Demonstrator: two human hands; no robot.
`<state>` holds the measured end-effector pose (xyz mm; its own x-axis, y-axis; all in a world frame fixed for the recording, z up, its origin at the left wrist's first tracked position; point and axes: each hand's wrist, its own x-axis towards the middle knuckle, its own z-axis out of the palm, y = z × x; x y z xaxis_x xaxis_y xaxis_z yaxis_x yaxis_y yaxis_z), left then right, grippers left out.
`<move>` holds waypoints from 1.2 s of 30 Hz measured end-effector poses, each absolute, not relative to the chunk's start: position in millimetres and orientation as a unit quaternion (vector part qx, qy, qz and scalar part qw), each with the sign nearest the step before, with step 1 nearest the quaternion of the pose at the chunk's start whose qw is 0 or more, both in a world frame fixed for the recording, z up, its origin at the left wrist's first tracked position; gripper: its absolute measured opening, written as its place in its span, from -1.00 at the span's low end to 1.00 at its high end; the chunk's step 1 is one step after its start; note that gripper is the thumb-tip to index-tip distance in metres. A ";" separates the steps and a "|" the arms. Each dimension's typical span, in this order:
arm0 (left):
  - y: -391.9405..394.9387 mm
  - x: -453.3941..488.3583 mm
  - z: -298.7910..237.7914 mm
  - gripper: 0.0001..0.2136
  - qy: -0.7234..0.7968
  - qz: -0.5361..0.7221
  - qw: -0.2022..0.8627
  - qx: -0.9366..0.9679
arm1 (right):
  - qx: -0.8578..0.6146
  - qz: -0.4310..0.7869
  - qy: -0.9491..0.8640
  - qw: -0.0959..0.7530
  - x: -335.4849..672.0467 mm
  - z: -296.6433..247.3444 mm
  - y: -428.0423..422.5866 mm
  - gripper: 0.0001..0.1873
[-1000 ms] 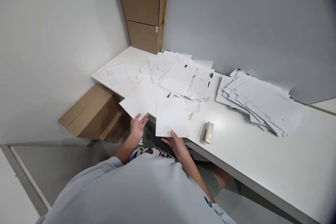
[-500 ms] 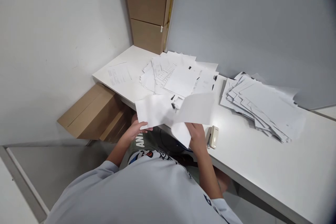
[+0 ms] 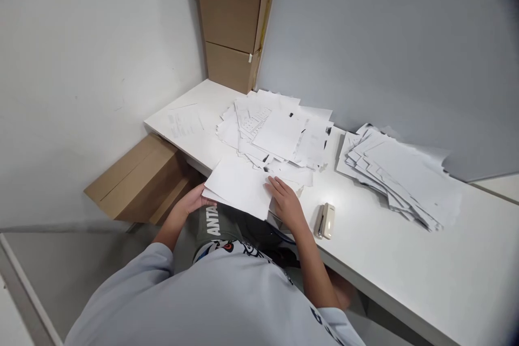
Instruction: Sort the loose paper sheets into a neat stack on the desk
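White paper sheets (image 3: 239, 186) lie over the front edge of the white table, in front of my body. Their left corner is pinched in my left hand (image 3: 194, 200), where two layers stand slightly apart. My right hand (image 3: 287, 205) rests flat on the sheets' right end, fingers stretched out; its thumb is hard to make out. Right of that hand, a cream stapler (image 3: 326, 221) lies on the table. Just beyond the sheets is a spread pile of papers (image 3: 279, 135), some with printed drawings.
A thick, uneven paper stack (image 3: 399, 167) lies on the right of the table (image 3: 430, 270). One faintly printed sheet (image 3: 185, 120) is at the left end. Cardboard boxes (image 3: 231, 16) rise in the corner, and another carton (image 3: 140, 173) stands below the table's left edge.
The raised, curling sheet on the right has come down flat onto the others. My right hand has moved left and from gripping paper to lying on top of it. My left hand still holds its corner.
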<state>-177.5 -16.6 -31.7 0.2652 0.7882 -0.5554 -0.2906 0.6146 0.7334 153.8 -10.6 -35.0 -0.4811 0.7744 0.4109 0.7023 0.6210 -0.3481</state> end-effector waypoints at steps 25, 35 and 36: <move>10.7 -143.2 10.1 -0.67 0.490 0.389 0.617 0.478 | -0.524 0.468 -0.371 0.607 127.0 -22.8 -36.1 -0.35; 47.9 -95.5 24.6 -0.64 0.464 0.340 0.590 0.567 | -0.549 0.383 -0.436 0.602 159.9 -15.2 -23.7 -0.24; 49.3 -91.7 23.7 -0.63 0.470 0.336 0.580 0.574 | -0.541 0.410 -0.440 0.588 160.1 -21.4 -21.6 -0.30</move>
<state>-91.7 49.3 23.7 0.3322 0.9294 -0.1607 0.1498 0.1163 0.9819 160.1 -21.6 -21.4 0.2777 0.9578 0.0735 -0.0057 0.0782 -0.9969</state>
